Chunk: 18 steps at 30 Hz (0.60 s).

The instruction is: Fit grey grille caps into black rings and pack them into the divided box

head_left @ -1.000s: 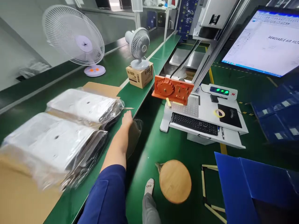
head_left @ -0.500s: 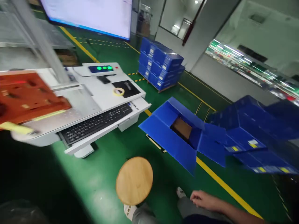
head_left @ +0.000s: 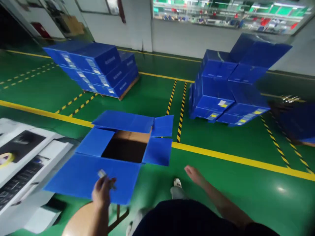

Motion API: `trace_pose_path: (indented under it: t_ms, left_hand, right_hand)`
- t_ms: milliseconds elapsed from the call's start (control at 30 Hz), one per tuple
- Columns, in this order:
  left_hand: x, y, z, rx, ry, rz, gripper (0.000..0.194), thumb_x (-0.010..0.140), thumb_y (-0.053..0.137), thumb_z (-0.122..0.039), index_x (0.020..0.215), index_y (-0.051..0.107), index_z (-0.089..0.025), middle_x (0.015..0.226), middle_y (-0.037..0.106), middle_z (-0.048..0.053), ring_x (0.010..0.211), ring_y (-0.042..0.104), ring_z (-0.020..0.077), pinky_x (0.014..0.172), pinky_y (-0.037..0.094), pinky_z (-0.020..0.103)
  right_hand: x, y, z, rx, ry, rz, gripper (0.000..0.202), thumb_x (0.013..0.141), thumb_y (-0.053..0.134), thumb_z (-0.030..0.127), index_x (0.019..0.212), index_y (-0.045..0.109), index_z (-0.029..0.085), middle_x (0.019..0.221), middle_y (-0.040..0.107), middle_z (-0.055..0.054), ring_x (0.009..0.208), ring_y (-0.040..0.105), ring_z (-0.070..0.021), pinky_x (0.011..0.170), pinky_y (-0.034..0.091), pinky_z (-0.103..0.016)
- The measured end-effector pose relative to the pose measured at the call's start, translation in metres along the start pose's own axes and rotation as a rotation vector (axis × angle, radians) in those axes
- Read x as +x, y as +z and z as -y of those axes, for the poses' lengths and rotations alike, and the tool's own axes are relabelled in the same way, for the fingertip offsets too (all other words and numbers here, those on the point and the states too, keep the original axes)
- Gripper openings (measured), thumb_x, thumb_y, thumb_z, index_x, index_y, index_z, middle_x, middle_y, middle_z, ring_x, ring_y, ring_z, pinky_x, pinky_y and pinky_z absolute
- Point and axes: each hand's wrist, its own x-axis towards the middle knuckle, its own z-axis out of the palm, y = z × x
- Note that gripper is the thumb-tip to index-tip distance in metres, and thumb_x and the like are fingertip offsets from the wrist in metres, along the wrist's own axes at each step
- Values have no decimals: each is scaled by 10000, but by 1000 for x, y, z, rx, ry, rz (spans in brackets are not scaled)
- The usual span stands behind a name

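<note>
My left hand [head_left: 102,193] is closed around a small light-coloured object [head_left: 101,173], too blurred to identify, in front of the near flap of an open blue box [head_left: 93,175]. Brown cardboard shows inside the box, and its lower part is dark. To the right of the box, my right hand [head_left: 193,173] hangs above the green floor, touching nothing; its fingers are smeared by motion.
A round wooden stool [head_left: 80,221] stands at the lower left, beside the white desk [head_left: 55,152] with a keyboard and tape roll. Stacked blue boxes [head_left: 105,60] stand on a pallet at the back left, with more boxes [head_left: 216,91] at the right.
The view has swung right, bringing the blue box nearer the centre. My left hand has come into view holding the small object. My right arm has lifted away from my leg.
</note>
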Motion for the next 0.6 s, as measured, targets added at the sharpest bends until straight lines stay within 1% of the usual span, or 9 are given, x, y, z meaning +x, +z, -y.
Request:
trace_pose_path:
  t_ms: [67, 133, 200, 267, 300, 367, 433, 533, 600]
  left_hand:
    - [-17, 102, -38, -99, -65, 151, 541, 638, 793, -574, 931, 636, -148, 793, 694, 44, 723, 719, 211, 634, 565, 290]
    - [-35, 211, -71, -213, -101, 416, 626, 549, 825, -603, 942, 634, -154, 810, 688, 41, 755, 717, 215, 698, 575, 316]
    - [-53, 314, -94, -225, -68, 615, 623, 580, 807, -631, 953, 647, -158, 854, 705, 58, 810, 709, 206, 765, 569, 320]
    - [-67, 398, -108, -212, -27, 704, 578, 635, 784, -628, 952, 677, -157, 906, 725, 77, 865, 697, 202, 824, 554, 312]
    - [-71, 431, -111, -205, -10, 723, 545, 662, 776, -615, 945, 694, -155, 923, 732, 83, 882, 691, 204, 844, 548, 311]
    - [-73, 486, -114, -189, 17, 751, 488, 735, 743, -586, 961, 722, -154, 939, 740, 91, 895, 686, 218, 851, 546, 320]
    - [-65, 530, -117, -175, 33, 751, 464, 815, 688, -566, 1022, 747, -156, 963, 745, 104, 925, 689, 244, 841, 554, 338]
    - [-33, 590, -129, -155, 36, 698, 455, 877, 645, -503, 1164, 755, -168, 1143, 735, 126, 1109, 662, 276, 944, 538, 352]
    - [-1, 624, -142, -120, -3, 686, 456, 847, 688, -422, 1199, 752, -138, 1176, 728, 146, 1116, 657, 283, 957, 530, 356]
  right_hand:
    - [15, -58, -21, 113, 3, -27, 421, 972, 432, 547, 874, 659, 207, 900, 712, -83, 875, 677, -214, 822, 529, -326]
    - [35, -109, -30, 295, 26, -40, 561, 941, 416, 700, 964, 680, 206, 992, 728, -104, 911, 703, -232, 848, 561, -359]
    - [62, -150, -25, 502, 50, -71, 689, 849, 478, 839, 989, 692, 200, 1018, 735, -118, 918, 710, -256, 865, 576, -399]
    - [95, -184, -11, 671, 47, -117, 770, 776, 548, 903, 1054, 704, 202, 1080, 736, -121, 1002, 698, -277, 899, 567, -417]
    - [115, -199, -2, 720, 32, -135, 792, 769, 559, 912, 1103, 702, 208, 1136, 729, -115, 1064, 682, -277, 918, 559, -411]
    - [158, -226, 16, 765, 2, -156, 799, 779, 562, 912, 1148, 688, 214, 1182, 713, -95, 1115, 655, -258, 912, 551, -374]
    - [206, -252, 29, 729, 2, -152, 761, 788, 571, 901, 1068, 680, 202, 1052, 711, -73, 987, 653, -224, 802, 547, -319]
    - [285, -300, 32, 650, 70, -105, 690, 795, 592, 867, 969, 638, 201, 732, 573, -2, 657, 527, -152, 546, 429, -255]
    - [335, -343, 25, 641, 135, -103, 682, 782, 582, 867, 963, 604, 209, 641, 440, 40, 543, 405, -120, 465, 339, -245]
